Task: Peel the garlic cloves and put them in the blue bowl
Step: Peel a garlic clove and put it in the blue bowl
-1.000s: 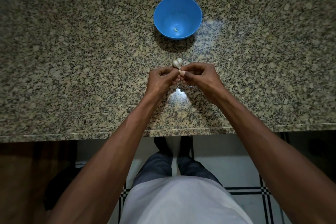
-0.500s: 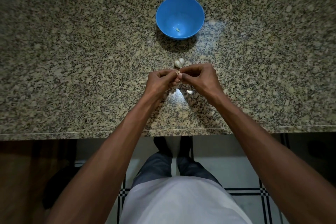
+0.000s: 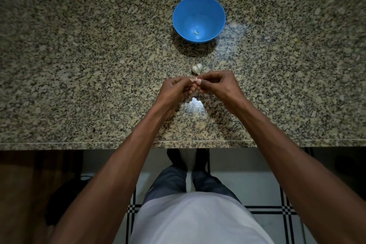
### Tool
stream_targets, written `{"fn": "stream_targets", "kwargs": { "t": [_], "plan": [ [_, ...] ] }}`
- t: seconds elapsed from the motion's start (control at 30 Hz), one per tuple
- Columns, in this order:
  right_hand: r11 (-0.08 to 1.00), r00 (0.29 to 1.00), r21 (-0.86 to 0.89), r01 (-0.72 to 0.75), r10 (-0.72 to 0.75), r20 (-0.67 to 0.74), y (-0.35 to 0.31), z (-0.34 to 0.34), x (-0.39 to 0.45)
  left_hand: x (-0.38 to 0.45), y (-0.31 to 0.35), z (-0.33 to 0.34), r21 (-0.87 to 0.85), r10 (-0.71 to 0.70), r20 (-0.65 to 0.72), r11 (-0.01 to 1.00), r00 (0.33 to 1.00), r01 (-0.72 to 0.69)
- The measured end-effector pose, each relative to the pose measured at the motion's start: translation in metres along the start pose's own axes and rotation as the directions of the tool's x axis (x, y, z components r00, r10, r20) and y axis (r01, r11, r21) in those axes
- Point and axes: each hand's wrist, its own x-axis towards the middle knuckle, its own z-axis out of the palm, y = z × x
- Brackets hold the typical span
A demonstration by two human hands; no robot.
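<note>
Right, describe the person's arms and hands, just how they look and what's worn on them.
Both forearms are bare, with no sleeves in view. The left hand and right hand wear no gloves, and no rings, watch or bracelets show. Short, pale fingernails are visible at the fingertips.

A round blue bowl (image 3: 198,18) sits upright on a speckled granite counter, one small pale peeled clove (image 3: 196,32) lying at its bottom. Nearer the person, a whitish cluster of unpeeled garlic (image 3: 196,68) rests on the counter, apart from the bowl.

Blue bowl (image 3: 198,18); speckled granite counter (image 3: 79,65); checked floor (image 3: 285,212).
</note>
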Motion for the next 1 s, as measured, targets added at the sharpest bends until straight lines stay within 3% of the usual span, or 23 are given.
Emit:
{"fn": "stream_targets", "kwargs": {
  "t": [0.2, 0.43, 0.63, 0.83, 1.0],
  "plan": [
    [0.951, 0.989, -0.288, 0.111, -0.136, -0.065, -0.0016, 0.005, -0.0002, 0.0004, -0.0015, -0.0004, 0.058, 0.017, 0.018, 0.998, 1.0, -0.018],
    [0.92, 0.989, -0.367, 0.137, -0.151, -0.009, -0.0043, -0.0009, -0.0016, 0.0014, -0.0044, -0.0063, 0.149, 0.079, 0.05, 0.985, 0.996, -0.085],
    [0.951, 0.992, -0.281, 0.127, -0.125, 0.024, -0.0061, -0.0034, -0.0044, 0.0008, -0.004, -0.0046, 0.368, 0.195, 0.099, 0.904, 0.976, -0.218],
    [0.976, 0.994, -0.193, 0.102, -0.092, 0.061, -0.0039, -0.0038, -0.0001, 0.0009, -0.0023, -0.0003, 0.379, 0.181, 0.094, 0.903, 0.979, -0.203],
    [0.969, 0.994, -0.227, 0.093, -0.079, 0.072, -0.0023, -0.0029, 0.001, 0.0013, -0.0042, 0.0007, 0.343, 0.205, 0.026, 0.918, 0.979, -0.201]
  ]
}}
